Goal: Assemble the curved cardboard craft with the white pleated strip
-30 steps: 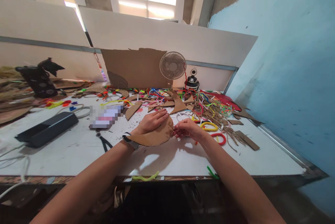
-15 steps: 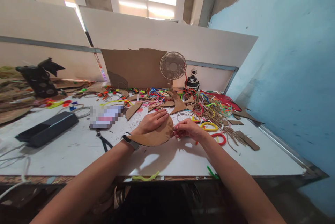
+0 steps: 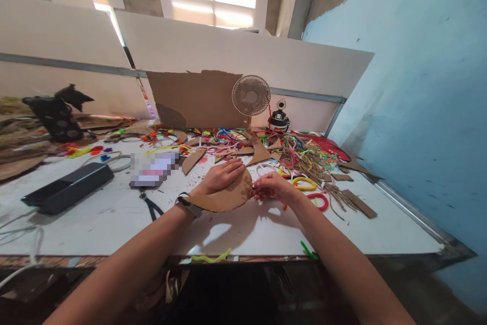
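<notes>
A curved, crescent-like cardboard piece [image 3: 228, 198] is held just above the white table. My left hand [image 3: 220, 177] grips it from the far left side, fingers together along its top edge. One pointed end of the piece reaches back over the watch [image 3: 190, 205] on my left wrist. At the rounded right edge, where the surface looks peeled, my right hand [image 3: 272, 186] has its fingers closed in a pinch. The fingertips touch that edge and partly hide it.
Yellow-handled scissors [image 3: 304, 183], a red loop [image 3: 319, 202], twine and cardboard scraps [image 3: 359, 203] lie to the right. A pixelated phone [image 3: 154, 170] and a dark box-shaped device [image 3: 68, 188] lie left. A small fan [image 3: 251, 96] and a bottle [image 3: 279, 121] stand behind.
</notes>
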Demonstrator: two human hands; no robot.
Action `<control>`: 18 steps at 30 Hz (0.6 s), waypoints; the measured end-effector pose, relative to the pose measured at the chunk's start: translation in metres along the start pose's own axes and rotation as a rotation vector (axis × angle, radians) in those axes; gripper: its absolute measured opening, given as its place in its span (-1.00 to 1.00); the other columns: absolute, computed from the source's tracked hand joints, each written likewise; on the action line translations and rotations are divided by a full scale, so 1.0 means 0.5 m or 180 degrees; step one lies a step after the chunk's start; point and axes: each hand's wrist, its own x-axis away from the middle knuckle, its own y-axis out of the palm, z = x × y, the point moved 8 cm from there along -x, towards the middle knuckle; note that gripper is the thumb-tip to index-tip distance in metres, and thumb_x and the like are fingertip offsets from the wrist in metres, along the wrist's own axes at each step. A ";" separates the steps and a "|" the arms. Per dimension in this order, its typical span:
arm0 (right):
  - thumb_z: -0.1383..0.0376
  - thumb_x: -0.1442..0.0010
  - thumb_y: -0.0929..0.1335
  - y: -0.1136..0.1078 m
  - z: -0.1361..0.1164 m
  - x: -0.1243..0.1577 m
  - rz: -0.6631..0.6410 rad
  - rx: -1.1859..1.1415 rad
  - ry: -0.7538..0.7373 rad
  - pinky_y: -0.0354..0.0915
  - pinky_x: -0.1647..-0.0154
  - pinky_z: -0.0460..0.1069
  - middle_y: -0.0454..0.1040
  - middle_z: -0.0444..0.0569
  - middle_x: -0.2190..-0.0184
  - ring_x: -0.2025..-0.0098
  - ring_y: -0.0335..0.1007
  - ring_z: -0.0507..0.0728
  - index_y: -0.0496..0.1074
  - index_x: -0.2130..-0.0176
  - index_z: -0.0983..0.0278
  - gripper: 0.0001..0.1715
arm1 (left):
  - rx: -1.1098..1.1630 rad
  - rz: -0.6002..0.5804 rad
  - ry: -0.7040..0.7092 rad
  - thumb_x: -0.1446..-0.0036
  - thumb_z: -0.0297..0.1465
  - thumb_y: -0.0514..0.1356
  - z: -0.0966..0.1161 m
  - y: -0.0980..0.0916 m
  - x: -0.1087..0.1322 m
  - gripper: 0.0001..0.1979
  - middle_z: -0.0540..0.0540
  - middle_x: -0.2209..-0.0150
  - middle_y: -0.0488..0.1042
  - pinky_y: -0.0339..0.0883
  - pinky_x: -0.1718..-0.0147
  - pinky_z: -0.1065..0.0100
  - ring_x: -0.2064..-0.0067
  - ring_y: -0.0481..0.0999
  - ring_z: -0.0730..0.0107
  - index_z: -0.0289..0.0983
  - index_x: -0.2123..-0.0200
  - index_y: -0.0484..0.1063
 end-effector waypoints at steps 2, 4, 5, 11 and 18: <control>0.25 0.18 0.44 -0.001 0.002 -0.001 0.0012 0.0002 -0.0005 0.30 0.49 -0.11 0.54 0.01 0.53 0.55 0.42 0.02 0.49 0.50 0.40 -0.76 | 0.0026 -0.0008 -0.0008 -0.20 -0.49 -0.08 -0.001 -0.001 0.000 -0.66 -0.24 0.03 0.40 0.36 0.10 0.29 -0.04 0.36 0.27 -0.32 -0.03 0.26; 0.25 0.18 0.44 -0.002 0.003 -0.003 0.0006 -0.0012 -0.0015 0.31 0.48 -0.11 0.54 0.01 0.52 0.55 0.42 0.02 0.49 0.49 0.40 -0.76 | 0.0034 -0.0023 -0.0012 -0.20 -0.49 -0.08 -0.001 -0.002 0.000 -0.65 -0.24 0.03 0.40 0.37 0.11 0.29 -0.04 0.36 0.27 -0.31 -0.03 0.25; 0.24 0.18 0.44 -0.002 0.004 -0.004 -0.0001 -0.0013 -0.0017 0.31 0.48 -0.10 0.54 0.01 0.52 0.55 0.43 0.02 0.49 0.49 0.41 -0.75 | 0.0026 -0.0028 -0.0007 -0.20 -0.49 -0.08 0.000 -0.003 -0.001 -0.65 -0.24 0.03 0.40 0.37 0.11 0.29 -0.03 0.36 0.27 -0.31 -0.03 0.25; 0.24 0.16 0.45 -0.004 0.010 -0.005 0.0020 0.0008 0.0046 0.32 0.47 -0.11 0.55 0.02 0.51 0.54 0.44 0.02 0.48 0.49 0.41 -0.75 | -0.0164 0.0030 0.0123 -0.20 -0.49 -0.06 0.009 -0.009 -0.005 -0.69 -0.26 0.05 0.41 0.38 0.12 0.30 -0.02 0.38 0.24 -0.36 0.02 0.29; 0.23 0.14 0.45 -0.005 0.014 -0.007 0.0014 0.0081 0.0052 0.32 0.49 -0.12 0.55 0.02 0.51 0.56 0.43 0.01 0.49 0.48 0.41 -0.74 | -0.0160 0.0017 0.0065 -0.19 -0.51 -0.06 0.008 0.001 -0.004 -0.71 -0.23 0.08 0.44 0.40 0.15 0.33 0.01 0.40 0.28 -0.34 0.05 0.31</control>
